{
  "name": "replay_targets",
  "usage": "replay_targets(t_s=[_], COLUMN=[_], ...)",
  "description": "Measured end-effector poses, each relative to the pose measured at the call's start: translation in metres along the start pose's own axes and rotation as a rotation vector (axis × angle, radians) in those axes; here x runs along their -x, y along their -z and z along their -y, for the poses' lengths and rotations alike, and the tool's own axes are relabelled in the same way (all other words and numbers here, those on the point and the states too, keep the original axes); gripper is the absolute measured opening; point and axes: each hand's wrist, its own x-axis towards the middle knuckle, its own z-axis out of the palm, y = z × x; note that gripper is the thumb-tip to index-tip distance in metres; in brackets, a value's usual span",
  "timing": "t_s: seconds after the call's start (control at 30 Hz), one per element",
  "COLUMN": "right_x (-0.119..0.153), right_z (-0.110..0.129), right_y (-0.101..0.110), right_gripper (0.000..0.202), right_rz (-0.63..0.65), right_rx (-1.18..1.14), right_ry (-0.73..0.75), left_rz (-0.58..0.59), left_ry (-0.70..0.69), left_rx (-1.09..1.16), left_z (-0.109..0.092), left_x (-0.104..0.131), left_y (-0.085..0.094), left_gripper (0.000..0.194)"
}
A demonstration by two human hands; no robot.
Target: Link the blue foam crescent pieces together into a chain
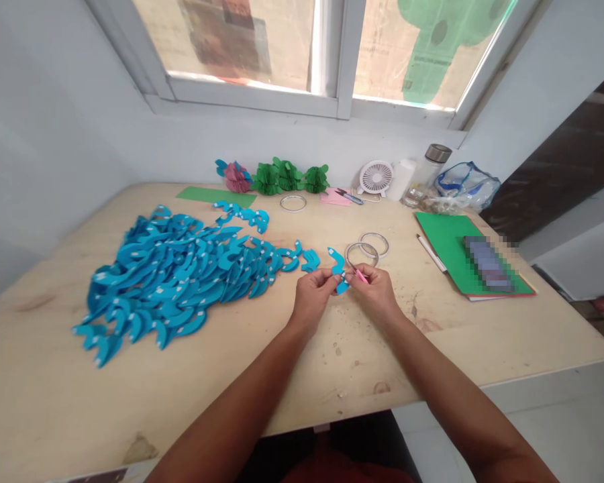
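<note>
My left hand (pixel 314 295) pinches a curved blue paper piece (pixel 337 258) between thumb and fingertips, near the table's front. Close beside it, my right hand (pixel 377 290) is closed around a small pink-handled tool (pixel 361 274) with a thin dark tip; its exact kind is partly hidden by the fingers. The right fingertips meet the blue piece's lower end. Just beyond this hand lie two thin ring-shaped rolls, one nearer (pixel 349 249) and one farther (pixel 386 243). Left of my hands spreads a big heap of similar blue pieces (pixel 181 261), many bearing small white squares.
Along the back stand green paper shapes (pixel 288 176), a pink paper shape (pixel 237 178), a small white fan (pixel 376 178) and a glass bottle (pixel 423 178). At right, a phone (pixel 488 263) rests on a green folder (pixel 445 241), beside a pen (pixel 431 252). Scissors (pixel 349 196) lie behind.
</note>
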Motion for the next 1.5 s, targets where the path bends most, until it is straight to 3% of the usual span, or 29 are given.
replay_targets(t_s=[0.33, 0.7, 1.03, 1.5], right_x=[-0.003, 0.0, 0.002, 0.002], right_z=[-0.008, -0.008, -0.004, -0.001], right_y=[0.003, 0.004, 0.004, 0.005], right_gripper=[0.017, 0.016, 0.013, 0.013], right_rz=[-0.001, -0.019, -0.02, 0.002], right_rx=[0.156, 0.283, 0.466, 0.598], right_ry=[0.079, 0.151, 0.266, 0.287], left_rz=[0.033, 0.042, 0.056, 0.154], left_ry=[-0.151, -0.169, -0.249, -0.336], left_rx=[-0.258, -0.313, -0.522, -0.765], left_z=[-0.007, -0.004, -0.009, -0.008], left_x=[0.001, 0.0, 0.002, -0.002], left_y=[0.003, 0.004, 0.006, 0.013], left_gripper=[0.013, 0.015, 0.016, 0.017])
